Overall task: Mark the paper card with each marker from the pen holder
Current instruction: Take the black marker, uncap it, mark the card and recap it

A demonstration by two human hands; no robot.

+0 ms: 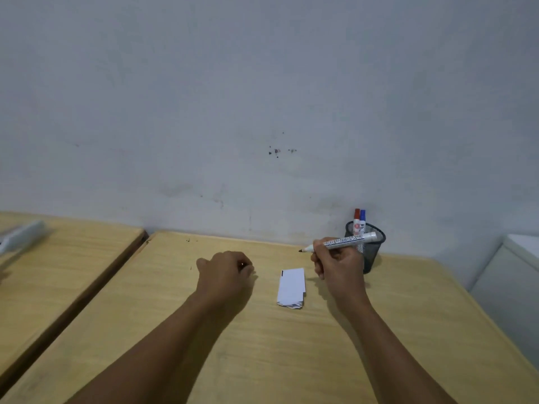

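Note:
A small white paper card (pixel 291 287) lies on the wooden table (pixel 262 345), with a short black mark at its top left corner. My right hand (pixel 338 265) holds an uncapped white marker (pixel 344 242) level above the table, its black tip pointing left, just beyond the card. My left hand (pixel 226 272) rests to the left of the card with its fingers curled; what it encloses is hidden. A black mesh pen holder (pixel 372 243) stands by the wall behind my right hand, with a red marker (pixel 357 218) and a blue marker (pixel 362 219) upright in it.
A second wooden table (pixel 58 258) adjoins on the left, separated by a dark gap, with a blurred pale object (pixel 20 236) on it. A white surface (pixel 513 275) stands at the right. The wall runs close behind the tables.

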